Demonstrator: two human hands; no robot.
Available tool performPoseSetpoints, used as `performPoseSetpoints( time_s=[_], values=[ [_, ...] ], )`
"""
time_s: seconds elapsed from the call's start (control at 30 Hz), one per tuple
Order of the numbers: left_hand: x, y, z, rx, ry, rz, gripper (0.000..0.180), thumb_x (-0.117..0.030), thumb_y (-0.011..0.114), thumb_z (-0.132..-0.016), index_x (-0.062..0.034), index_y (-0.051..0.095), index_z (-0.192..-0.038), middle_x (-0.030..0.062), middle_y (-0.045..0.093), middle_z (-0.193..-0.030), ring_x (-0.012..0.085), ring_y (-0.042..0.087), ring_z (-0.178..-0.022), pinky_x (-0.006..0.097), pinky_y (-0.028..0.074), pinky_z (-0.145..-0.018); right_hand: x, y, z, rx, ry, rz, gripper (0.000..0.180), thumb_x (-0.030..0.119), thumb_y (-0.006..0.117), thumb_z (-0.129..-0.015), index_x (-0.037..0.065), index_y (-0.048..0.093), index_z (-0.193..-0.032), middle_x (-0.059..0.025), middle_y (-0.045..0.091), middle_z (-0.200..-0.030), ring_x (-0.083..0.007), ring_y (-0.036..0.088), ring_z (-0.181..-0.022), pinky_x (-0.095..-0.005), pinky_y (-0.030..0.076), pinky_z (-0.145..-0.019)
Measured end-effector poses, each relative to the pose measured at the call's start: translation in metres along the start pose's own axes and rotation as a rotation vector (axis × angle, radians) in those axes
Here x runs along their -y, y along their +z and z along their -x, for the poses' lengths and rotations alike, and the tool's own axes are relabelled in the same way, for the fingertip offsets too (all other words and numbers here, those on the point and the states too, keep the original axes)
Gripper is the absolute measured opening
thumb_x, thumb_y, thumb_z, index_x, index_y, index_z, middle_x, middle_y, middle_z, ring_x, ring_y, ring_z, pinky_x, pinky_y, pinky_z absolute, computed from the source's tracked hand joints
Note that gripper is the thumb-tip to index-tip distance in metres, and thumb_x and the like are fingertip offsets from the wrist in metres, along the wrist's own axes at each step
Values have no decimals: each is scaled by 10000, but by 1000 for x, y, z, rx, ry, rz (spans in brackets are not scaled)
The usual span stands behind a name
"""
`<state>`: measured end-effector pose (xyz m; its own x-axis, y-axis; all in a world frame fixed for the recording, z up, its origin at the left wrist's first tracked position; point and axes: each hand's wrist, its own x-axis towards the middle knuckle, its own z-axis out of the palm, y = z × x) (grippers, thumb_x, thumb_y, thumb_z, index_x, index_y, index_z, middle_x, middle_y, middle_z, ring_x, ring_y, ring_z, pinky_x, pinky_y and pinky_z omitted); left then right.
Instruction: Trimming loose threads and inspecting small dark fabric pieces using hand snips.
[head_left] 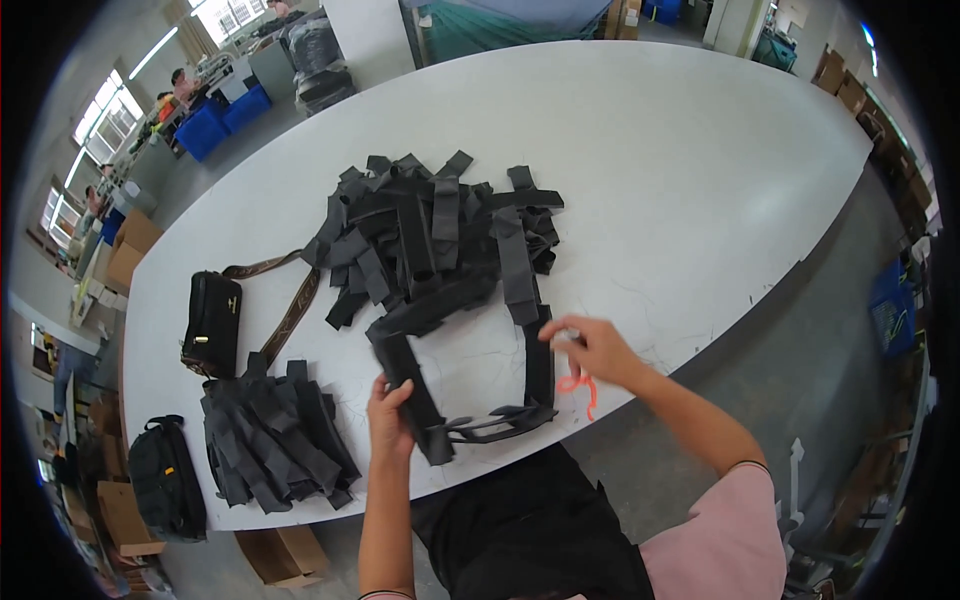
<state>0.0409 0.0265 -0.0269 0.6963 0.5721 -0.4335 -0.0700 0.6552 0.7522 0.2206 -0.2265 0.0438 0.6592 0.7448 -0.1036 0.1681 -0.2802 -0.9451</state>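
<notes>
My left hand grips a dark grey fabric strip, thumb on top, near the table's front edge. From it a chain of joined strips runs along the front to another dark strip on the right. My right hand is above that side, fingers curled in around something small that I cannot make out, with a pale glint. Just below these fingers shows an orange-red cord. Beyond both hands lies a loose heap of grey fabric strips. At front left is a neater bundle of similar strips.
On the large white table, a black shoulder bag with a patterned strap lies at the left. A black backpack sits at the left edge. A cardboard box is on the floor below. People and blue bins are far left.
</notes>
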Motion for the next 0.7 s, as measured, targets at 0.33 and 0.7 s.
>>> performPoseSetpoints(
  time_s=[0.33, 0.7],
  values=[
    [11, -39, -15, -190, 204, -228, 335, 28, 532, -839, -56, 384, -1127, 96, 587, -977, 148, 565, -811, 285, 479, -723, -35, -44, -240, -373, -119, 652, 206, 128, 553, -776, 82, 647, -953, -115, 624, -909, -301, 615, -851, -403, 483, -730],
    [-36, 1, -90, -90, 280, 0, 412, 32, 524, -852, -12, 301, -1197, 197, 562, -1065, 299, 605, -928, 417, 502, -825, -61, -129, -301, -192, -144, 777, 327, 183, 700, -612, 50, 625, -902, -149, 648, -820, -323, 626, -790, -394, 489, -712]
  ],
)
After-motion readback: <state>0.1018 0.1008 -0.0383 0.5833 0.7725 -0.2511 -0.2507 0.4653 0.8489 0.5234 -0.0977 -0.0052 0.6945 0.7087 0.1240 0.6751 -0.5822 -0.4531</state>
